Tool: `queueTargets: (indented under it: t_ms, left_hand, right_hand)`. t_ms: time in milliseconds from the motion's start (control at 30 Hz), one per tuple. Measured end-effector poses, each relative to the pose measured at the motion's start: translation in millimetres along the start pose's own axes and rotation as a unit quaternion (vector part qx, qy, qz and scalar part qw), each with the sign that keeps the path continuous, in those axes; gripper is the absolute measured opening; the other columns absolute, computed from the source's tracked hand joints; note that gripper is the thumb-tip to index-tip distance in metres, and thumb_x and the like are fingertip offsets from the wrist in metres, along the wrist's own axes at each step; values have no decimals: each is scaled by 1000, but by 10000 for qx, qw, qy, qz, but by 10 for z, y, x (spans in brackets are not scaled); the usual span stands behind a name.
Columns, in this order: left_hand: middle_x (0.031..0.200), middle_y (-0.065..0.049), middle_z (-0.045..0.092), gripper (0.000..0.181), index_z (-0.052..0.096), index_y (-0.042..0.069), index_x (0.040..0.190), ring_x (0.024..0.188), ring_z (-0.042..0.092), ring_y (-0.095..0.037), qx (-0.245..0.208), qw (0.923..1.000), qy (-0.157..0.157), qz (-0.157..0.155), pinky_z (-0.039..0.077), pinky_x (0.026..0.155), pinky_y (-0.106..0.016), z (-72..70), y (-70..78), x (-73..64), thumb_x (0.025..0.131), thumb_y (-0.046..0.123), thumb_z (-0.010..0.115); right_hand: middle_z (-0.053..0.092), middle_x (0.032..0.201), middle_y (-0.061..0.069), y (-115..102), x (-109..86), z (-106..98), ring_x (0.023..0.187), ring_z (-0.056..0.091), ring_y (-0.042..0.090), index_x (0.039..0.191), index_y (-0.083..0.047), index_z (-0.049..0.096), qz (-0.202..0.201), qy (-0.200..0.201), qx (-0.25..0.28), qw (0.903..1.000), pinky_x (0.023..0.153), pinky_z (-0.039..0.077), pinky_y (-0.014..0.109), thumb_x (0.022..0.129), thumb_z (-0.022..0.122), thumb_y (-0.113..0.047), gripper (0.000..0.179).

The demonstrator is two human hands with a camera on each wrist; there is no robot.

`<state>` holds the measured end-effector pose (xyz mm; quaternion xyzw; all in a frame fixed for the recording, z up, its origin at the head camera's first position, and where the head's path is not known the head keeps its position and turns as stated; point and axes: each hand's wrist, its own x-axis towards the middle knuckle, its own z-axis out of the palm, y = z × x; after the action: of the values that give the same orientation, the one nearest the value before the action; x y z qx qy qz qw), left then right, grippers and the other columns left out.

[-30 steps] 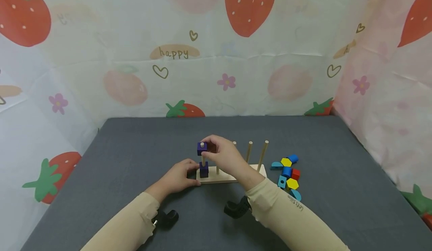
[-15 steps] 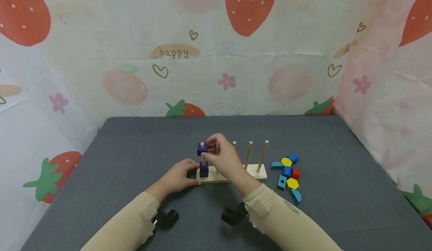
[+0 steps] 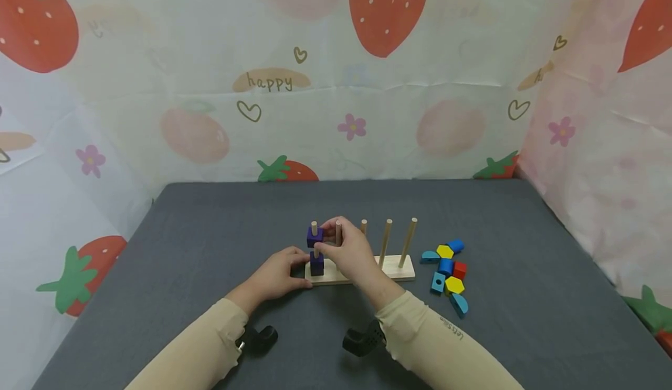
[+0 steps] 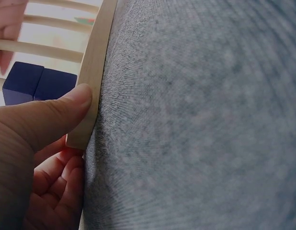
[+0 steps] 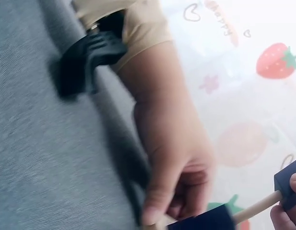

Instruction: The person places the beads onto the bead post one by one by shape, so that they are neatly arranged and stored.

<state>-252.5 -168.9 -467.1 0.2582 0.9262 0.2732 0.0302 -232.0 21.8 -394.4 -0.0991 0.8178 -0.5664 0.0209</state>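
A pale wooden peg board (image 3: 396, 267) with several upright pegs stands mid-table. On its leftmost peg (image 3: 314, 224) a square purple block (image 3: 314, 237) is threaded near the top, the peg tip poking out above it. My right hand (image 3: 349, 250) pinches that block, thumb at its lower front and fingers at its right. Lower on the same peg are dark purple blocks (image 4: 54, 84), close against the board, with a gap below the held one. My left hand (image 3: 278, 272) grips the board's left end, the thumb (image 4: 74, 103) on its edge.
Right of the board lies a loose group of pieces: yellow hexagons (image 3: 454, 285), blue cylinders (image 3: 456, 246), a red block (image 3: 459, 270), a light-blue block (image 3: 438, 283) and light-blue half-rounds (image 3: 459, 305). Grey cloth (image 3: 236, 215) covers the table; a strawberry-print curtain (image 3: 325, 104) hangs behind.
The held purple block has slid a little down the peg, showing more of the tip. My right hand and forearm have shifted down and left; my left hand stays put.
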Motion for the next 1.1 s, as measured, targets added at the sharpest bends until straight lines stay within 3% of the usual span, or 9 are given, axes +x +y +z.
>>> queueTargets:
  t_ms: [333,700,1100]
  left_hand:
    - [102,0,56,52,62,4,115,94,54,-14,39,10000,5,43,45,86,-36,-3,2,-2,73,30,77]
    - [98,4,56,47,64,12,113,89,53,-11,32,9999,78,93,45,84,-35,13,-9,3,72,29,78]
    - [100,2,56,51,62,8,116,91,53,-12,23,10000,52,43,45,85,-35,4,-7,0,72,29,77]
  right_hand:
    - [63,103,3,162,-11,56,104,59,20,103,-13,56,-12,-35,-56,10000,90,43,43,82,68,-15,24]
    - [64,104,2,315,-16,103,104,58,20,103,-14,58,248,-171,-36,9995,91,40,45,84,66,-14,21]
    - [62,109,4,332,-22,110,105,58,21,109,-13,57,144,-196,131,9996,92,41,45,85,64,-10,25]
